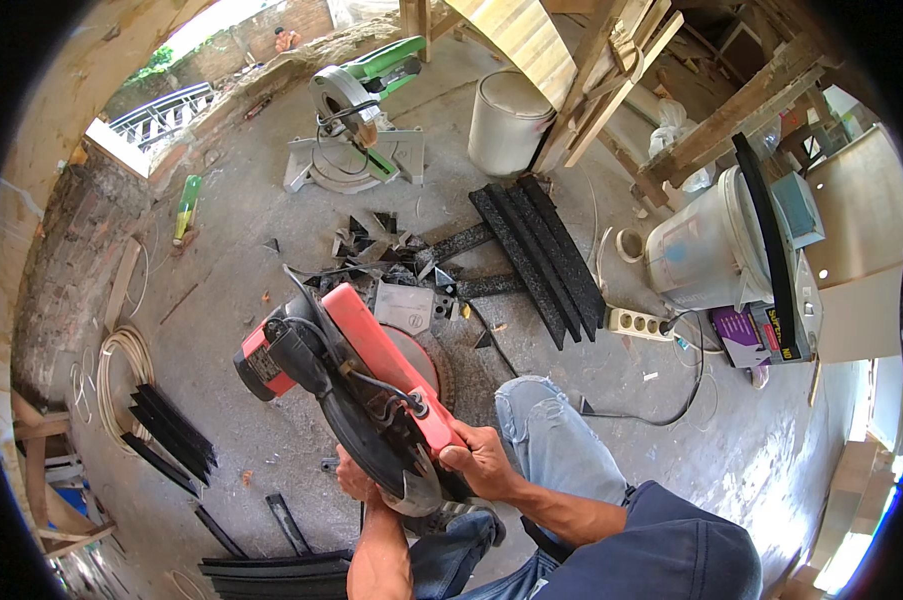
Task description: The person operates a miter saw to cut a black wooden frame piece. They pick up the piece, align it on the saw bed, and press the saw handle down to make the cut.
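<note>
A red and black miter saw [391, 380] stands on the floor in front of me, its dark guard tilted toward me. My right hand [483, 462] is wrapped round the saw's red handle, thumb on top. Low on the near side of the saw, my left hand [355, 478] reaches in beside the guard. The guard covers most of its fingers, so what it touches does not show. Beyond the saw lies a heap of dark triangular offcuts [376, 240]. Black speckled strips [541, 265] with angled ends rest to the right of the heap.
More black strips lie at the left [174, 432] and near [276, 570]. A green miter saw [356, 125] stands at the back, with a white bucket [501, 135] beside it. To the right are a power strip [639, 323], a white pail [696, 250] and a cable across the floor.
</note>
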A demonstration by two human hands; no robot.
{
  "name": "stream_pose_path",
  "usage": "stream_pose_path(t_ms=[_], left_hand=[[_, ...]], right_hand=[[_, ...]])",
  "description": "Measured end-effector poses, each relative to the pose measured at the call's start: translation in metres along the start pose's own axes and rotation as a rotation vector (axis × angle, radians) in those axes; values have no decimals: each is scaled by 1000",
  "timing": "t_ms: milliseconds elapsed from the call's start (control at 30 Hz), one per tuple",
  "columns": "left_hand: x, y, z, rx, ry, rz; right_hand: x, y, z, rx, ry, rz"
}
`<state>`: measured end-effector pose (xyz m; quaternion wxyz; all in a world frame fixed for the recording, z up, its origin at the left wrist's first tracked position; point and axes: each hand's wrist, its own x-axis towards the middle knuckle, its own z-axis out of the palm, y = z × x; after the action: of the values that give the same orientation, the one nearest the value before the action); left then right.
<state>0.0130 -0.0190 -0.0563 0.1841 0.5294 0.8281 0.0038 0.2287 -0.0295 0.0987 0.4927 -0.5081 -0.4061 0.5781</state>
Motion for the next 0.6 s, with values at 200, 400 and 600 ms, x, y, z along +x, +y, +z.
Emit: stream_pose_path(t_ms=[200, 400, 600], left_hand=[[-1, -3, -1, -1, -4, 11], [-1, -4, -2, -1, -7, 18], [2, -1, -1, 0, -16, 17]], right_hand=[[-2, 5, -2, -14, -3, -23], [-2, 3, -2, -11, -2, -8], [0, 0, 2, 18, 10, 0]])
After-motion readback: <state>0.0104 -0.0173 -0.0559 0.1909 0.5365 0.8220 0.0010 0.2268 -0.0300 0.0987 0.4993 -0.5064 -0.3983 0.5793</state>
